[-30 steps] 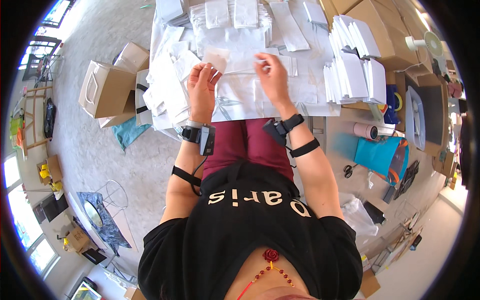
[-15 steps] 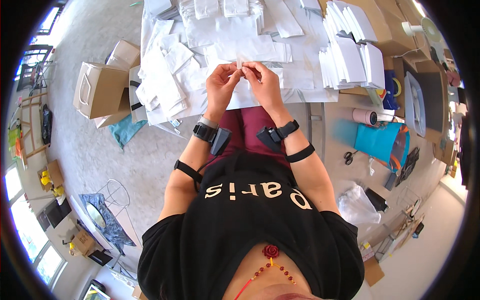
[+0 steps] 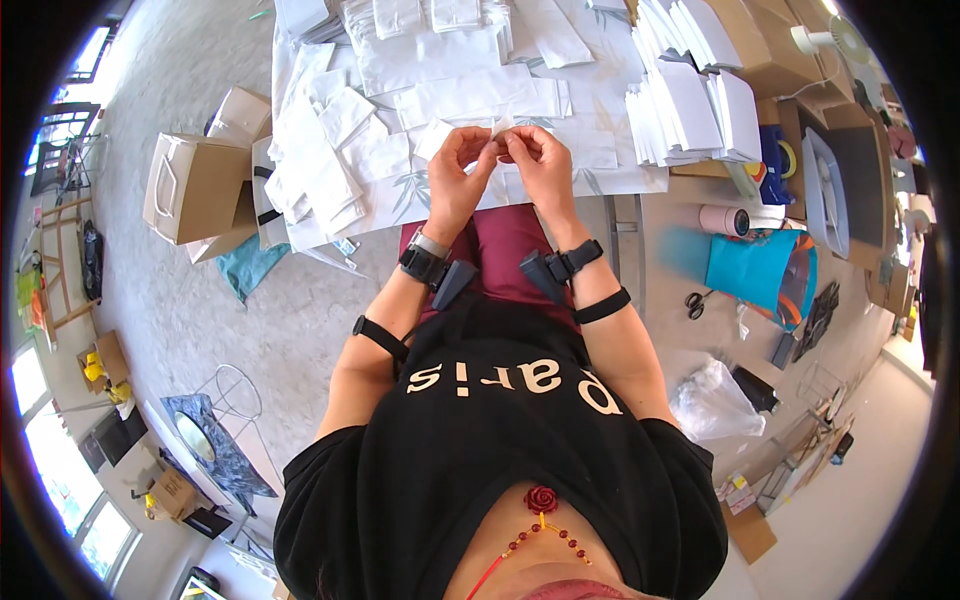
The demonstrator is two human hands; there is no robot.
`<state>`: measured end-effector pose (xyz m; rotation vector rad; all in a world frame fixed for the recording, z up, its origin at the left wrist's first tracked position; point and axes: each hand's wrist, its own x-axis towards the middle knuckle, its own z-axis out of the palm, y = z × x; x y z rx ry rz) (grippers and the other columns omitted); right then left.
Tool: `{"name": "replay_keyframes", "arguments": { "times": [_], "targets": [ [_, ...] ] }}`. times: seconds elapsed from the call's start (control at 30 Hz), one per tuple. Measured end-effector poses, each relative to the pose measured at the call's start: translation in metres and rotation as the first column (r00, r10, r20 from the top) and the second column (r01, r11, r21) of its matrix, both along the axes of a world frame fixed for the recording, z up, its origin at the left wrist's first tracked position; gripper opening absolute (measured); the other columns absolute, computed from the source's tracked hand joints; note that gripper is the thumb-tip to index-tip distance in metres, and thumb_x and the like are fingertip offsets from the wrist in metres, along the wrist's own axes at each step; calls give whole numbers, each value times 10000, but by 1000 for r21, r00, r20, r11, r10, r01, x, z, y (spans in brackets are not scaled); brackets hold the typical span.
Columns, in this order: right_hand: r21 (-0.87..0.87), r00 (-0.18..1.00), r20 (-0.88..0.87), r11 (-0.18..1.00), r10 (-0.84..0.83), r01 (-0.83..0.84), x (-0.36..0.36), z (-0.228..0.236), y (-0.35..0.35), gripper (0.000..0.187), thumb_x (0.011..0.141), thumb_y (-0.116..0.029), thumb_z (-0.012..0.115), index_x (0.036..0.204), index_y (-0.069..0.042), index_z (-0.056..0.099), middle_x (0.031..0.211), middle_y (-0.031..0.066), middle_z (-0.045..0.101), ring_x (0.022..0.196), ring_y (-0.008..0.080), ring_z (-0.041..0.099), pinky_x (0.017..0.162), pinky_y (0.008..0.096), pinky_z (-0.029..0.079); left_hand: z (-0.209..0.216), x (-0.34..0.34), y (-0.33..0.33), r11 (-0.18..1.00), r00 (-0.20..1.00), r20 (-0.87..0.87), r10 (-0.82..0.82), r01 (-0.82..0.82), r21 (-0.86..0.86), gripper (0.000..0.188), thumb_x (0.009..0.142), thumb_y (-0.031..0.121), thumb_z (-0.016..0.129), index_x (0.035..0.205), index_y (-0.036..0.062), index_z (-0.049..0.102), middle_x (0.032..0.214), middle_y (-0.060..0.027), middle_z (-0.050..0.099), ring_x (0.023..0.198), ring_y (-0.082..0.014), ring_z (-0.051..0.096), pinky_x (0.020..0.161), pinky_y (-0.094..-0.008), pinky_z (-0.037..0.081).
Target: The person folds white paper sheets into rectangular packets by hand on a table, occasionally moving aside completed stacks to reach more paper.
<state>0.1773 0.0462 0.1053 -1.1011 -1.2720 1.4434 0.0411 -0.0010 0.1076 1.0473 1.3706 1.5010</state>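
Note:
My left hand [image 3: 458,172] and my right hand [image 3: 537,165] meet in front of my chest, fingertips pinched together on a small white paper piece [image 3: 500,130]. Both hands hover over the near edge of a table [image 3: 600,182] covered with white paper bags [image 3: 455,98] and flat white sheets. Each wrist carries a black band with a small black device. The paper piece is mostly hidden by my fingers.
Stacks of white paper bags [image 3: 690,100] stand at the right of the table. Brown cardboard boxes [image 3: 195,185] sit on the floor at left. A teal bag [image 3: 750,272], scissors [image 3: 695,303], a tape roll [image 3: 727,220] and a clear plastic bag [image 3: 712,400] lie at right.
My hands were apart on a flat sheet on the table; they have lifted and come together, now pinching a small white piece between them.

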Motion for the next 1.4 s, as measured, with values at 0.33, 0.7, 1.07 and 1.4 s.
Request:
{"name": "replay_keyframes", "arguments": {
  "times": [0.33,0.7,1.07,1.4],
  "targets": [
    [28,997,71,999,17,-19,-10,1,-6,131,1011,-74,658,1075,33,697,969,85,768,895,139,749,791,279,590,-10,-12,-2,999,997,68,36,-34,-34,159,1025,54,660,1139,-55,671,1017,-90,757,926,-105,708,822,-248,568],
    [170,952,305,985,-21,-32,-23,15,-13,142,973,-95,708,1070,7,710,947,110,780,840,175,758,761,299,582,-9,-22,-8,999,996,88,23,-19,-39,142,1017,35,661,1097,-83,667,981,-92,755,919,-126,726,842,-260,585],
    [305,927,367,951,-71,-48,-23,18,-16,134,962,-90,710,1050,11,719,951,141,778,835,237,767,736,332,588,-8,-18,-8,998,993,116,32,-25,-61,154,995,47,697,1103,-62,702,1013,-66,747,909,-89,685,805,-228,555],
    [380,897,414,925,-155,-15,-22,19,-16,114,929,-80,726,1012,-3,713,929,158,765,823,295,757,719,365,583,-5,-9,-4,992,988,-101,114,-119,-42,156,991,62,705,1087,-60,711,1007,-85,760,906,-94,698,813,-241,571]
  ]
}}
